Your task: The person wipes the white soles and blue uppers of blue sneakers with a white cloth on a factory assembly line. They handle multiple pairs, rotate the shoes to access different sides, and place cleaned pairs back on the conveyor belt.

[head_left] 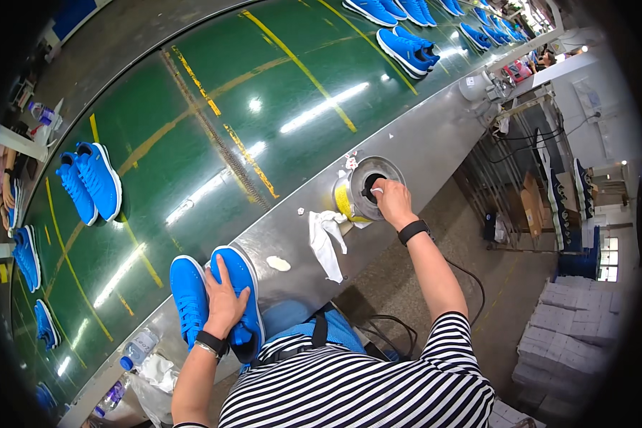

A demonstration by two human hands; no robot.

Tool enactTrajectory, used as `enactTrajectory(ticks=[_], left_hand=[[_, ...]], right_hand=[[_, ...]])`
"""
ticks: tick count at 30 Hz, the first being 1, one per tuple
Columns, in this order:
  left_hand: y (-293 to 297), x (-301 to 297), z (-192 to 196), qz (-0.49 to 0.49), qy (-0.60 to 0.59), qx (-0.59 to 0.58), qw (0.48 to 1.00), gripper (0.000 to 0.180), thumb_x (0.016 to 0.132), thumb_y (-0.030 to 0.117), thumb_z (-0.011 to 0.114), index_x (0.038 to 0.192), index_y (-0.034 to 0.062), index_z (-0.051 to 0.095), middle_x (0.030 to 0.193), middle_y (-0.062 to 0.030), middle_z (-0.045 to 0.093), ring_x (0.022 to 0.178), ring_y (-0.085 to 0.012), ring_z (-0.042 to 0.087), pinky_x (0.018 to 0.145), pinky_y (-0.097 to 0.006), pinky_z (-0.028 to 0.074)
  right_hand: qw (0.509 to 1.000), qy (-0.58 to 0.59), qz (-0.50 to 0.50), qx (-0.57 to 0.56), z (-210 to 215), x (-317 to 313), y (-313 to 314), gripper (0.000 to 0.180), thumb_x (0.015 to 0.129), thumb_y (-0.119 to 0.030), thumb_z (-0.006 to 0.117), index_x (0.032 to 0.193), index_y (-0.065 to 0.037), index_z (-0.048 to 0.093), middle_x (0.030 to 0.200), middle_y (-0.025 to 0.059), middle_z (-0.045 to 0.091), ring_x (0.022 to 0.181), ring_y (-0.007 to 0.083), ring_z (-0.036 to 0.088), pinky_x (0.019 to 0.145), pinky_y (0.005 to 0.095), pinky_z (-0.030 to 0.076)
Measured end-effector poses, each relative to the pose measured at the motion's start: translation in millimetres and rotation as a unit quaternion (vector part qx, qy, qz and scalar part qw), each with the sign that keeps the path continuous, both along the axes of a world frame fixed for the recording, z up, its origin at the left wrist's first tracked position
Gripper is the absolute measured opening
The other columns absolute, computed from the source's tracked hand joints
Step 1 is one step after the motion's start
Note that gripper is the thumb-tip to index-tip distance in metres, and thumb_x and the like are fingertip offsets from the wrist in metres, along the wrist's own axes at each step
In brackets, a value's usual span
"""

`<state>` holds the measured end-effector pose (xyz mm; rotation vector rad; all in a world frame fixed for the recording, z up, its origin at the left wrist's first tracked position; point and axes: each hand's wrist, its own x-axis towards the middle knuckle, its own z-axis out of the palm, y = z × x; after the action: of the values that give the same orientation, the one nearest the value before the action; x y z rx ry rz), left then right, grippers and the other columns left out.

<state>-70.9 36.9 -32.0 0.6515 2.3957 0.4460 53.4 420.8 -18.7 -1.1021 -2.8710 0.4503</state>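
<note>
On the metal ledge at front left lie two blue lace-up sneakers with white soles, a left one [189,291] and a right one [235,277], toes pointing away from me. My left hand [225,305] grips the right sneaker across its upper, thumb on one side and some fingers down between the shoes. My right hand [394,202] reaches into a round metal pot [387,165] with a yellow band. Its fingers are closed on a small black object [369,187], whose kind I cannot make out. Beside the pot lies a crumpled white cloth [326,242].
A green conveyor belt [214,150] with yellow lines carries more blue sneakers [98,180], some at far right [406,51]. A pale blob [278,263] marks the metal ledge. Below left are a water bottle [140,347] and plastic bags; stacked white boxes [567,342] stand at right.
</note>
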Motion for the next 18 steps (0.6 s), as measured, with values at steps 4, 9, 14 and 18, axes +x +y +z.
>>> enactTrajectory(ticks=[4, 9, 14, 18], left_hand=[[2, 1, -1, -0.002, 0.003, 0.008, 1.0, 0.098, 0.074, 0.019, 0.068, 0.143, 0.0069, 0.0, 0.132, -0.0425, 0.016, 0.122, -0.0557, 0.024, 0.104, -0.051, 0.025], [4, 2, 0, 0.001, 0.003, 0.009, 1.0, 0.098, 0.073, 0.019, 0.069, 0.143, 0.0057, 0.001, 0.132, -0.042, 0.017, 0.121, -0.0553, 0.025, 0.104, -0.051, 0.025], [5, 1, -7, -0.02, 0.028, 0.051, 0.998, 0.095, 0.072, 0.019, 0.069, 0.142, 0.0016, 0.006, 0.131, -0.0414, 0.019, 0.119, -0.055, 0.028, 0.102, -0.052, 0.025], [11, 2, -4, 0.001, 0.013, 0.0, 1.0, 0.099, 0.073, 0.022, 0.069, 0.141, 0.0013, 0.0, 0.13, -0.042, 0.018, 0.113, -0.0566, 0.033, 0.098, -0.052, 0.033]], right_hand=[[0.999, -0.026, 0.011, 0.018, -5, 2, 6, 0.008, 0.075, -0.012, 0.061, 0.081, -0.007, 0.064, 0.079, 0.0171, 0.064, 0.079, 0.0342, 0.061, 0.07, 0.0444, 0.048], [0.999, -0.041, 0.002, 0.023, -5, 0, 6, 0.009, 0.076, -0.015, 0.06, 0.079, -0.008, 0.066, 0.079, 0.0176, 0.063, 0.08, 0.0343, 0.061, 0.071, 0.0443, 0.048], [0.982, 0.184, -0.044, -0.014, 14, 4, -2, 0.015, 0.08, -0.015, 0.057, 0.085, -0.003, 0.065, 0.08, 0.0172, 0.063, 0.079, 0.0328, 0.062, 0.072, 0.0402, 0.048], [0.937, 0.272, -0.065, -0.209, 57, -9, -77, 0.013, 0.082, -0.006, 0.06, 0.093, 0.0, 0.064, 0.084, 0.0088, 0.066, 0.08, 0.0141, 0.062, 0.072, 0.0299, 0.048]])
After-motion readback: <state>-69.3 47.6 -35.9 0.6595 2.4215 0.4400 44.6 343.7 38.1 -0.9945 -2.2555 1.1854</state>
